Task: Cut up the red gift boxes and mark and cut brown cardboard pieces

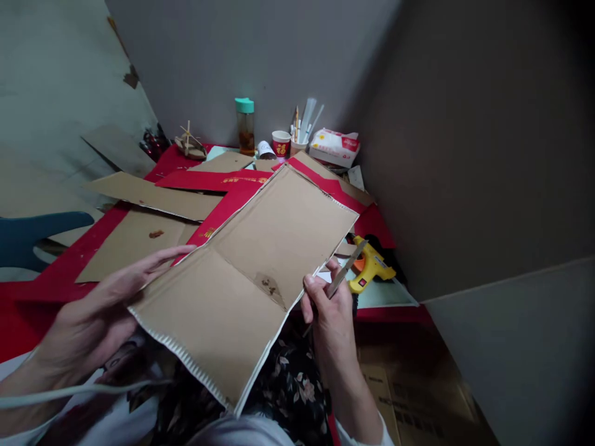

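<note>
A large creased sheet of brown cardboard (260, 266) with white corrugated edges lies tilted over my lap. My left hand (100, 310) holds its left edge, fingers stretched along the sheet. At the sheet's right edge my right hand (328, 303) is closed around a pair of scissors (346, 269), whose metal blades point up and to the right, just beside the cardboard.
A yellow glue gun (372, 267) lies right of the scissors. More cardboard pieces (153, 195) cover the red table (69, 257). At the back stand a bottle (245, 127), a red paper cup (281, 144), a cup of sticks (300, 139) and a tissue pack (334, 147). Grey walls close in behind and to the right.
</note>
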Demonstrator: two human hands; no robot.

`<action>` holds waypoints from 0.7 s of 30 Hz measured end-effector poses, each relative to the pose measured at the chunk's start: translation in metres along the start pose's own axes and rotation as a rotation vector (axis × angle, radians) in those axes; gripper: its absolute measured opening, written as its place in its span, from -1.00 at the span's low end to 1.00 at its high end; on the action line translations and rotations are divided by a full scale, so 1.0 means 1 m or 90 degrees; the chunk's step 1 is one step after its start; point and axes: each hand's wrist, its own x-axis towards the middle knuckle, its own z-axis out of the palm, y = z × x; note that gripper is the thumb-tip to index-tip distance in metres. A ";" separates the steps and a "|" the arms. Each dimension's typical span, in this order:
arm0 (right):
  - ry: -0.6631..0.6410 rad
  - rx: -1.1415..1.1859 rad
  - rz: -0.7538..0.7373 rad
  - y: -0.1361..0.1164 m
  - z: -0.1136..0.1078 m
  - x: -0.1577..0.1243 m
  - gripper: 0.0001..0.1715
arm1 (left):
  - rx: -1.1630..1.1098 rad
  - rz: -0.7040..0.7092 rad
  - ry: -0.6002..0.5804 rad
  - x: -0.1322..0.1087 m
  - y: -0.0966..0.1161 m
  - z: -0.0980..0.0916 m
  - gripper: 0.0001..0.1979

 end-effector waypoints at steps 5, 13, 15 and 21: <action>0.003 -0.032 -0.007 0.004 0.010 0.005 -0.59 | -0.347 -0.261 0.116 0.002 0.013 0.014 -0.43; -0.103 -0.475 -0.084 -0.016 -0.021 0.018 -0.51 | -0.394 -0.236 0.166 -0.013 -0.006 0.017 -0.53; -0.109 -0.566 -0.152 -0.025 -0.026 0.017 -0.58 | -0.391 -0.214 0.180 -0.015 -0.009 0.018 -0.51; -0.303 -0.662 -0.434 -0.019 0.018 0.002 -0.70 | -0.328 -0.158 0.191 -0.022 -0.011 0.022 -0.48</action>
